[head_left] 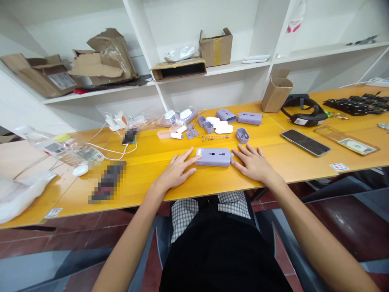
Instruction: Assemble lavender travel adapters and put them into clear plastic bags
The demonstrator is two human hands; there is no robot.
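Note:
A purple plastic case with two dark slots and small holes along its front side lies flat on the yellow table. To its left, my left hand rests with fingers spread, a fingertip at the case's whitish end. On the other side, my right hand lies flat and spread, its fingertips close to the small tab on the case's right end. Behind the case are a row of springs, a small purple cup-like part, another purple cup and white oval pieces.
More purple cases and bagged white-topped units stand toward the shelf. On the right are a phone, a black headset and a cardboard box. A plastic bottle, cables and a white bag are on the left.

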